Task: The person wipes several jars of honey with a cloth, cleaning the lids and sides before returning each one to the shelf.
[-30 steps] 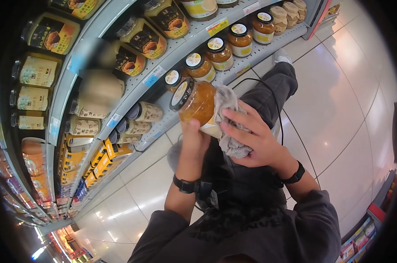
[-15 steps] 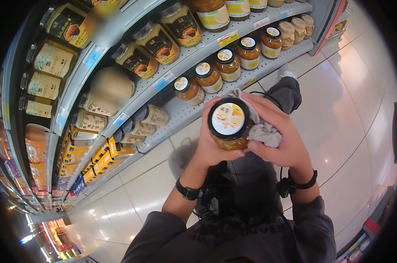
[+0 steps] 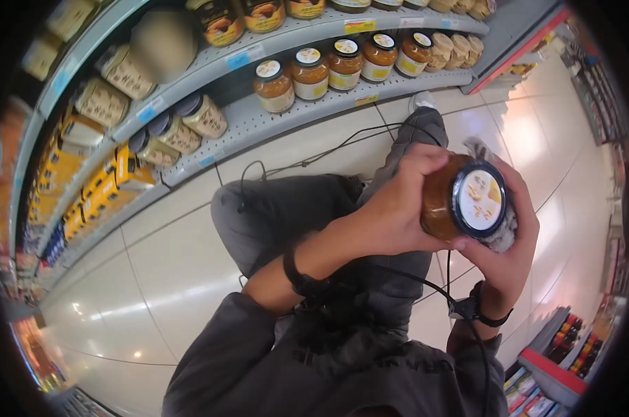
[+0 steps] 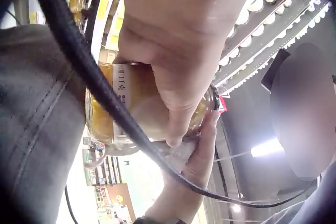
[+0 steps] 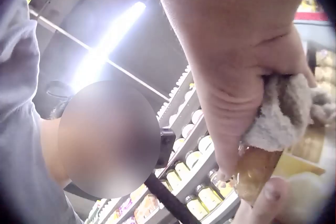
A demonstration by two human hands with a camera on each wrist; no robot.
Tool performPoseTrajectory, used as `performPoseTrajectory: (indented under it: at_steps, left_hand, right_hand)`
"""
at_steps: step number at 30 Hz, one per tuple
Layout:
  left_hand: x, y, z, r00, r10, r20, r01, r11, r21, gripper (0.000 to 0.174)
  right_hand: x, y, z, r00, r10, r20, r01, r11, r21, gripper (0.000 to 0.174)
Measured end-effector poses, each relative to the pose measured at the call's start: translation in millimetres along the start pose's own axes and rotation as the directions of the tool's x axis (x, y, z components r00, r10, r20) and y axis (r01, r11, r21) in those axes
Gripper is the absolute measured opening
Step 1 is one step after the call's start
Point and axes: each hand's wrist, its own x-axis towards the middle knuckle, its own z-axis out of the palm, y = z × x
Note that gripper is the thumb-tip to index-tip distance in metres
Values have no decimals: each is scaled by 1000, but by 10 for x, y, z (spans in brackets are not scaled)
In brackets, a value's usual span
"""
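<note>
A glass jar (image 3: 441, 198) of amber, jam-like filling is held up over the person's right leg, tilted so that its black-rimmed lid with a white printed sticker (image 3: 481, 200) faces the head camera. My left hand (image 3: 396, 208) grips the jar's side near its base, thumb and fingers curled round the glass. On the far side, my right hand (image 3: 514, 254) clasps a grey cloth (image 3: 503, 235) against the jar, its thumb by the lid. From the right wrist, the bunched cloth (image 5: 281, 113) shows between hand and glass. In the left wrist view the jar's pale label (image 4: 122, 98) is visible.
Similar amber jars (image 3: 309, 73) line the lower shelf (image 3: 241, 119), with paper-topped jars (image 3: 460, 52) further right. Several pale-labelled jars (image 3: 202, 117) lie to the left, beyond them yellow boxes (image 3: 95, 187). A black cable (image 3: 425, 281) trails across the legs and over the tiled floor (image 3: 154, 271).
Both hands have carried the jar and cloth rightward, away from the shelf. The jar has been turned, its lid swinging from the left to face up and right. The head view has shifted too.
</note>
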Motion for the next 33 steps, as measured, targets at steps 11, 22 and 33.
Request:
performPoseTrajectory:
  at_steps: [11,22,33]
  left_hand:
    - [-273,731,363,979,201,-34,-197,976,95,110]
    - [-443,1297,-44,989,142,-34,-127,953,276,119]
    - [-976,1518,-241,970,7,-242,56,966,253,129]
  right_hand:
    - [-755,-513,-191,980,-200,17,200,962,-184,99]
    - [-735,-762,-29,878,-422,227,472,845,-252,92]
    - [-253,-785,281,638,-469,611,605,796,-22,98]
